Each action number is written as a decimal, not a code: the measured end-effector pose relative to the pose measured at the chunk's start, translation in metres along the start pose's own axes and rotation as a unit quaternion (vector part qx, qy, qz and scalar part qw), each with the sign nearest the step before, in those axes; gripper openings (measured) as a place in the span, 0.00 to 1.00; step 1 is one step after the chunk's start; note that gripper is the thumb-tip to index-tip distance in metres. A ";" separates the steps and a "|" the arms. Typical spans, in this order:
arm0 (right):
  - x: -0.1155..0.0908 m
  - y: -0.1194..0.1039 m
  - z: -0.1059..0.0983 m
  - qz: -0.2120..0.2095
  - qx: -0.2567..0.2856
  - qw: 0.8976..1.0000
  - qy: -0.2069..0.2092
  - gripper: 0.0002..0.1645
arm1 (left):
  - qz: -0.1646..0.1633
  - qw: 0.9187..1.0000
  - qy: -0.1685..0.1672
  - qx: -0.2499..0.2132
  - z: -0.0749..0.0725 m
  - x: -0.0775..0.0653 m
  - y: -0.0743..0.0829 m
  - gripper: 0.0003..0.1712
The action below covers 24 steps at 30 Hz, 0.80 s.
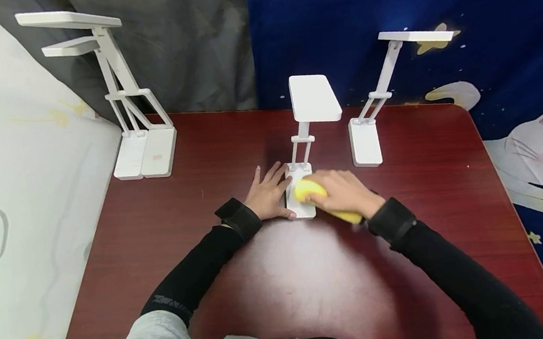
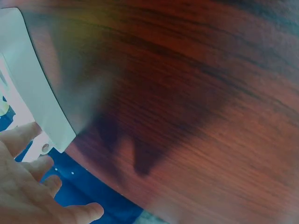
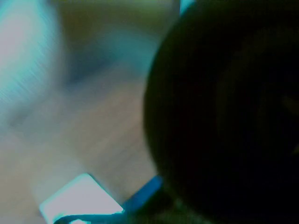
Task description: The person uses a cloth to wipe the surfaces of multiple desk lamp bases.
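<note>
A white folding desk lamp (image 1: 299,191) stands near the middle of the table, its flat head raised. My left hand (image 1: 267,193) rests at the left edge of its base, fingers spread. In the left wrist view that hand (image 2: 28,186) touches a white edge of the lamp (image 2: 42,88). From the right, my right hand (image 1: 340,190) grips a yellow sponge (image 1: 308,189) over the lamp's base. The sponge bulges past the thumb, and its other end shows below the palm. The right wrist view is blurred, with a large dark shape hiding its right half.
Two white lamps (image 1: 144,152) stand side by side at the back left of the reddish-brown table (image 1: 168,224). Another white lamp (image 1: 365,143) stands behind and to the right of my right hand. Grey and dark blue curtains (image 1: 334,8) hang along the back edge.
</note>
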State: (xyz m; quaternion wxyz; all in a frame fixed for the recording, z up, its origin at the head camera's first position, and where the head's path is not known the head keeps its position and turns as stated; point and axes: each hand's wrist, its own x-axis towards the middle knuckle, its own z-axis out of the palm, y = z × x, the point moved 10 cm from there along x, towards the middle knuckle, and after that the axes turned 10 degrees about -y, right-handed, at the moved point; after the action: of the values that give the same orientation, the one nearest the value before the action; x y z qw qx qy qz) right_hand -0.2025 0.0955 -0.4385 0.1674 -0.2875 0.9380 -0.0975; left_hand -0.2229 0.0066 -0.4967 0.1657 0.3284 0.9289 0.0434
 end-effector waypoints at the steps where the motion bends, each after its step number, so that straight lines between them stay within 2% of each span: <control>1: 0.008 0.004 -0.006 0.017 -0.011 1.000 0.012 0.26 | -0.005 1.000 -0.003 -0.005 0.001 0.000 -0.002 0.59; 4: 0.029 0.010 -0.011 0.052 -0.047 0.997 0.025 0.28 | -0.018 1.000 -0.011 -0.023 0.004 0.000 -0.005 0.61; 9: 0.045 0.011 0.000 0.086 -0.071 0.993 0.031 0.29 | -0.032 0.998 -0.011 -0.047 0.004 0.000 -0.013 0.63; 13: 0.043 0.009 0.007 0.094 -0.069 0.992 0.039 0.28 | -0.038 0.998 -0.001 -0.047 0.003 0.002 -0.015 0.64; 20: 0.030 -0.009 0.016 0.059 -0.093 0.994 0.024 0.27 | -0.026 0.999 0.006 -0.035 0.003 0.003 -0.014 0.64; 24: 0.018 -0.018 0.024 0.041 -0.084 0.996 0.006 0.26 | -0.030 0.999 0.002 -0.038 0.002 0.003 -0.013 0.65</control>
State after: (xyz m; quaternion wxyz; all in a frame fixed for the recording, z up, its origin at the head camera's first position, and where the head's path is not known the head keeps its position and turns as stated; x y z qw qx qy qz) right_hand -0.1984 0.0686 -0.4605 0.1413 -0.2608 0.9549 -0.0132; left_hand -0.2321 -0.0021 -0.5022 0.1772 0.2939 0.9363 0.0749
